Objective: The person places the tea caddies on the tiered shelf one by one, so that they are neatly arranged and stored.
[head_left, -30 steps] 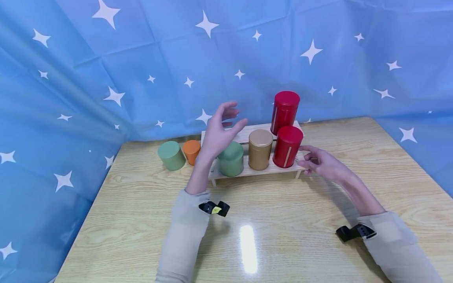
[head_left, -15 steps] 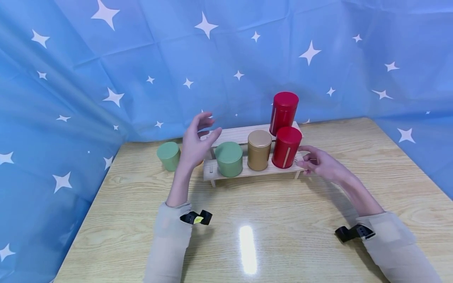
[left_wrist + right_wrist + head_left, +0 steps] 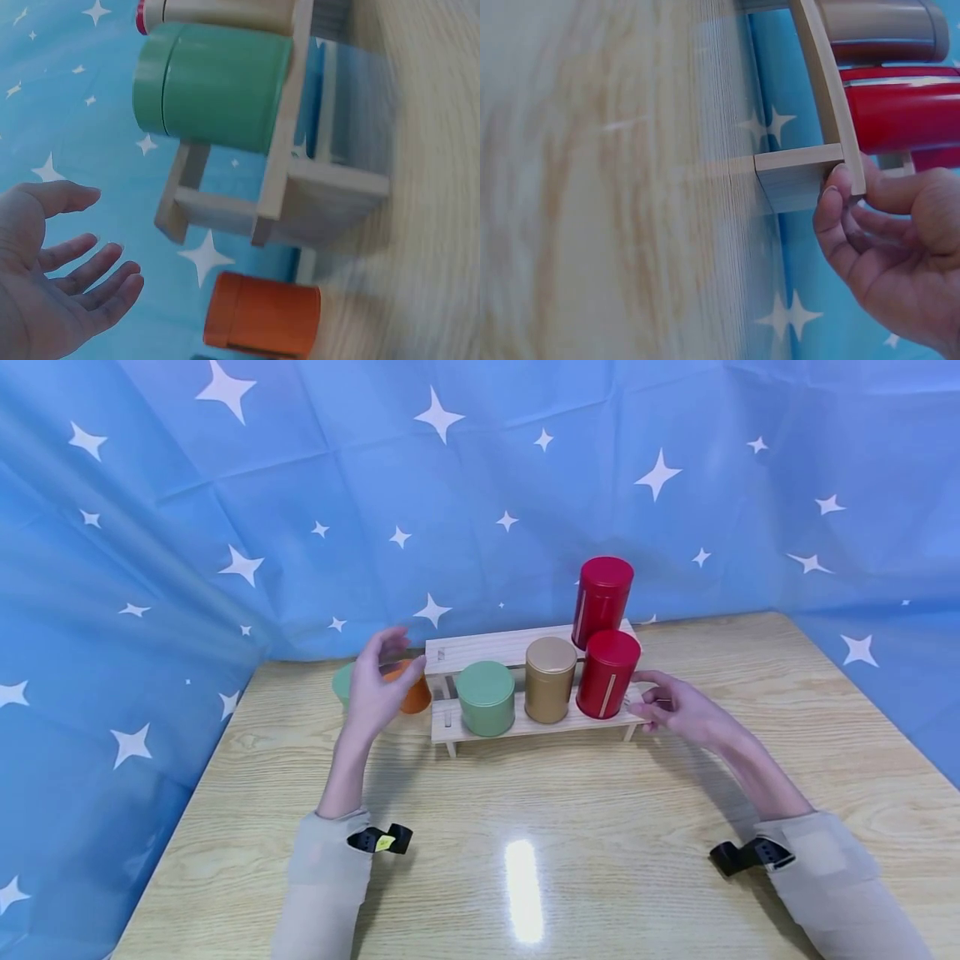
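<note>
A two-tier wooden rack stands at the back of the table. My right hand pinches the right end of its lower board between thumb and fingers, as the right wrist view shows. Along that board stand a green canister, a gold canister and a red canister. A second red canister is on the upper tier. My left hand, fingers loosely spread and holding nothing, hovers near an orange canister left of the rack. It partly hides that canister in the head view.
Another green canister on the table is mostly hidden behind the left hand. A blue star-patterned cloth hangs behind and left of the wooden table.
My left hand has moved left and a little nearer me, from above the shelved green canister to beside the orange one. The right hand stays on the rack's end.
</note>
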The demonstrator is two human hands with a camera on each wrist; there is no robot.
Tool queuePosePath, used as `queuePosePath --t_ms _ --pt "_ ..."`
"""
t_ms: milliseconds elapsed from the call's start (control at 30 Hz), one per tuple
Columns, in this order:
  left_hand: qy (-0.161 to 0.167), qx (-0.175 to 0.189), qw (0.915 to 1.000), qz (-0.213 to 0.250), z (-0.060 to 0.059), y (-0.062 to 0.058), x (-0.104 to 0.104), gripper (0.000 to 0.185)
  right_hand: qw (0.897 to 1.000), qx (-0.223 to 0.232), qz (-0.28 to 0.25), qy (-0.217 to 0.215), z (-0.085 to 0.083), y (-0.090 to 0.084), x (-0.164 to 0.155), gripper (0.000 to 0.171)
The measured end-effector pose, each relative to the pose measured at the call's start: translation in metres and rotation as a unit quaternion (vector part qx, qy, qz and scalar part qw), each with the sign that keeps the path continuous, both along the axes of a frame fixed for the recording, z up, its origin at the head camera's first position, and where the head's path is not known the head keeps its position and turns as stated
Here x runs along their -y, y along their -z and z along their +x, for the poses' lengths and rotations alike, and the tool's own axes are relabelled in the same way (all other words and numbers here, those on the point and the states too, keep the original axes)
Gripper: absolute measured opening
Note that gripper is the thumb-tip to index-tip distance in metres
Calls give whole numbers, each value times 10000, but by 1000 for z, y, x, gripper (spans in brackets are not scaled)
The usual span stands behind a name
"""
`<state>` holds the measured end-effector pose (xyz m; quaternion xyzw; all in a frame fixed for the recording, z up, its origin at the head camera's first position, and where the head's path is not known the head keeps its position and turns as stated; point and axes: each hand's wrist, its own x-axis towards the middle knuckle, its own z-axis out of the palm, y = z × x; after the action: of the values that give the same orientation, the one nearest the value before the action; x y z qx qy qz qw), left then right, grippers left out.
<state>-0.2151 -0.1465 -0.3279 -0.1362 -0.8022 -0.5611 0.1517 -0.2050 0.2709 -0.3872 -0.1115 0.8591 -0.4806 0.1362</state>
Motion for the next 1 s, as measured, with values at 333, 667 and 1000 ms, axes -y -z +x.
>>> queuePosePath --t_ms 333,667,1000 --pt "-704 -8 9953 -662 -7 21 31 54 10000 27 -53 -52 0 3 -1 66" --pt "-1278 517 9863 -903 -10 31 56 61 9999 23 -92 -68 1 1 -1 65" --pt "-1453 1098 9762 -1177 -11 43 74 75 9999 29 -99 -55 -1 1 -1 63"
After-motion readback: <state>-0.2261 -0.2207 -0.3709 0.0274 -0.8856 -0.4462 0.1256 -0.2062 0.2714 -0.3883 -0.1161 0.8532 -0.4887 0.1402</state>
